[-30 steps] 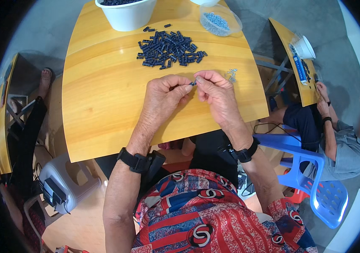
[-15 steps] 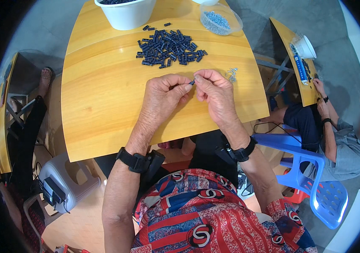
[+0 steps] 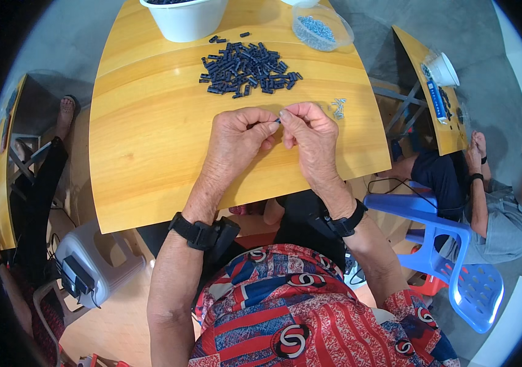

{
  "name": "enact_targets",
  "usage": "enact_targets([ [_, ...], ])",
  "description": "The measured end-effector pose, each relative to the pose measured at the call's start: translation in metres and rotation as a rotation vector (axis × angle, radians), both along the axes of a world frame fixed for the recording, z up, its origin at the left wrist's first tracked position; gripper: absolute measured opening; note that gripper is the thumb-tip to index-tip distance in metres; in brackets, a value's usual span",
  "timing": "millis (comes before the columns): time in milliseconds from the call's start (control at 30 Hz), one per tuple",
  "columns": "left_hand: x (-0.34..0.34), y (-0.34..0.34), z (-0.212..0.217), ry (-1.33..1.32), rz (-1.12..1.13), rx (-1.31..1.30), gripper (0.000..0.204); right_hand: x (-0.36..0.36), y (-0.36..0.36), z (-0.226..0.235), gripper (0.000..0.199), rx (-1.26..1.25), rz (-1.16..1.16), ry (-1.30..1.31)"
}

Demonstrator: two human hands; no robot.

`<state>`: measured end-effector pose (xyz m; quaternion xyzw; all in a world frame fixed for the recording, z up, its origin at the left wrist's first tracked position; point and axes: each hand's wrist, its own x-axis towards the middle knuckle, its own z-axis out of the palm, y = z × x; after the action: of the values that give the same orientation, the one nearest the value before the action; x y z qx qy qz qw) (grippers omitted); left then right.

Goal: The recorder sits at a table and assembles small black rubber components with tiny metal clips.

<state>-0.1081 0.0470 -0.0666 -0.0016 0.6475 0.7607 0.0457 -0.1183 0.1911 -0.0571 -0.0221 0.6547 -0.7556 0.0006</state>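
Observation:
My left hand point(image 3: 234, 138) and my right hand point(image 3: 311, 136) meet fingertip to fingertip above the wooden table point(image 3: 151, 153). Between them they pinch one small dark blue part point(image 3: 277, 121), mostly hidden by the fingers. A heap of the same dark blue parts point(image 3: 245, 68) lies on the table beyond my hands. A few small pale metal pieces point(image 3: 338, 107) lie just right of my right hand.
A white bowl point(image 3: 184, 18) stands at the table's far edge, a clear tub of light blue bits point(image 3: 322, 27) to its right. A second person point(image 3: 493, 196) sits at right by another table point(image 3: 438, 92). A blue plastic chair point(image 3: 450, 257) stands near my right elbow.
Both hands stay together at the same spot; only the fingers shift slightly on the small part.

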Motion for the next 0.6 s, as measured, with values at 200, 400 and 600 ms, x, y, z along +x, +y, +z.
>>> enact_targets([
  [200, -0.0005, -0.0011, 0.0016, -0.023, -0.002, 0.000, 0.008, -0.0006, 0.0001, -0.0034, 0.007, 0.044, -0.005, 0.062],
  [400, -0.0021, -0.0020, 0.0001, -0.054, -0.001, 0.029, 0.008, 0.0031, -0.0035, -0.0028, 0.009, 0.169, -0.012, 0.187],
  [600, -0.0022, -0.0039, -0.0019, -0.032, -0.018, 0.205, 0.008, 0.0057, -0.0065, -0.0061, 0.011, 0.146, 0.002, 0.200],
])
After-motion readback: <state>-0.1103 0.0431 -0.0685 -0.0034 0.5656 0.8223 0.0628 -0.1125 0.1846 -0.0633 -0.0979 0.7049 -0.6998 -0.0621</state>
